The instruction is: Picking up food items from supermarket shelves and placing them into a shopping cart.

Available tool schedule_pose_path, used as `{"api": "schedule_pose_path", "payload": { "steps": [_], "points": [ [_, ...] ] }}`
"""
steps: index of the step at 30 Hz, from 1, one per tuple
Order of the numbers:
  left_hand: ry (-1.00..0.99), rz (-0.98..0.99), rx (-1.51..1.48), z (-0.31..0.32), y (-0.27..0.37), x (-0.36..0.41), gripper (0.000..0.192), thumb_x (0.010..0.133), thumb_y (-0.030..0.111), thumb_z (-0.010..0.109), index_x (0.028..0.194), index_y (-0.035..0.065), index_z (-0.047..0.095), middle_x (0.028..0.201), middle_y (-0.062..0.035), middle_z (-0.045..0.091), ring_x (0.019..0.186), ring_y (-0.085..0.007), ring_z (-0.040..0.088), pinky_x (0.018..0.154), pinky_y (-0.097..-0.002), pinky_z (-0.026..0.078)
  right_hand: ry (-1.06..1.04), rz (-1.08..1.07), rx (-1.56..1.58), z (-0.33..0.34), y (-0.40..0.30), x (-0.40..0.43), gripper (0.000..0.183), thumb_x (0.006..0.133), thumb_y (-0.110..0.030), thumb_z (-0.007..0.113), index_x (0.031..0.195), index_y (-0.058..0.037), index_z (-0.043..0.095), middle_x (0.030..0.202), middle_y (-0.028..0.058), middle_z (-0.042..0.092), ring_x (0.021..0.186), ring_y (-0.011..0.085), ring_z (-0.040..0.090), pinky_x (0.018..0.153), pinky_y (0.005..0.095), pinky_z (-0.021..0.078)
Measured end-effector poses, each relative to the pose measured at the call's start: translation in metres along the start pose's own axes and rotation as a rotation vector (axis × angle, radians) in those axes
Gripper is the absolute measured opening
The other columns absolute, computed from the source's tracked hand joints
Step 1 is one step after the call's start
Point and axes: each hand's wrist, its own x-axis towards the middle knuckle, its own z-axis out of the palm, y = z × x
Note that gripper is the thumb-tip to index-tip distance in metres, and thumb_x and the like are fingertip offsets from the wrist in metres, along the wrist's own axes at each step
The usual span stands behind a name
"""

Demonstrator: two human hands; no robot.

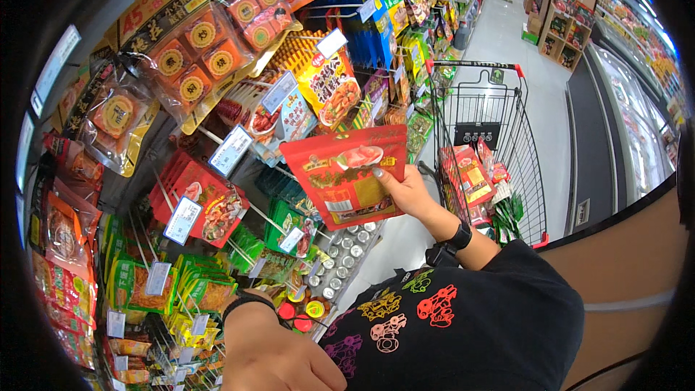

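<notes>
My right hand (404, 190) grips a flat red food pouch (347, 174) by its right edge, thumb on the printed face and fingers behind. The pouch is held tilted in front of the shelf, showing a picture of food and a barcode. A black watch band (461, 236) is on that wrist. Close to the camera at the bottom edge, my left hand (282, 350) shows its back, with a black band (247, 301) round the wrist. Its fingers are mostly cut off, so I cannot see whether it holds anything. Similar red pouches (217, 212) hang on a hook left of the held one.
A wire shopping cart (535, 157) stands in the aisle, holding a similar red pouch (464, 174) and leafy greens (507, 209). Price tags (231, 149) project from hooks among hanging packets. Lidded jars (315, 309) and cans (347, 247) stand low. A freezer case (592, 136) lines the right.
</notes>
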Motion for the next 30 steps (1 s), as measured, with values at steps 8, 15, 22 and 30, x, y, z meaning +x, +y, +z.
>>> {"api": "schedule_pose_path", "payload": {
  "steps": [8,15,22,30],
  "points": [
    [-0.136,-0.052,0.162,0.001,0.029,-0.015,0.014,0.079,0.013,0.051,0.074,0.0013,0.056,0.062,-0.0067,0.053,0.044,-0.0117,0.046,0.036,-0.0220,0.029,-0.037,-0.069,-0.049,0.038,-0.001,-0.004,0.026,0.084,-0.024,0.050,0.089,0.0002,0.057,0.069,0.0005,0.058,0.060,0.0046,0.050,0.050,0.0220,0.0427],
    [0.022,0.051,0.294,-0.047,0.023,-0.015,0.037,0.073,0.034,0.060,0.086,0.0003,0.058,0.060,-0.0041,0.048,0.040,-0.0091,0.040,0.032,-0.0238,0.027,0.040,-0.005,-0.039,0.024,-0.001,-0.004,0.026,0.083,-0.023,0.052,0.086,0.0015,0.057,0.067,-0.0006,0.058,0.059,0.0040,0.048,0.050,0.0218,0.0416],
    [0.256,-0.187,0.003,0.005,0.060,-0.013,0.028,0.078,0.027,0.052,0.077,-0.0010,0.056,0.063,-0.0094,0.049,0.047,-0.0154,0.043,0.041,-0.0279,0.031,-0.078,0.043,0.021,0.048,-0.017,-0.002,0.026,0.084,-0.023,0.052,0.087,0.0026,0.056,0.073,-0.0017,0.056,0.066,0.0045,0.046,0.058,0.0218,0.0404],
    [0.467,-0.416,-0.308,0.012,0.077,-0.005,0.029,0.084,0.018,0.042,0.067,-0.0024,0.053,0.067,-0.0156,0.051,0.055,-0.0225,0.045,0.051,-0.0327,0.035,-0.011,-0.024,0.053,0.039,-0.028,0.006,0.023,0.084,-0.021,0.052,0.087,0.0013,0.056,0.073,-0.0021,0.055,0.066,0.0047,0.045,0.059,0.0215,0.0398]
  ]
}}
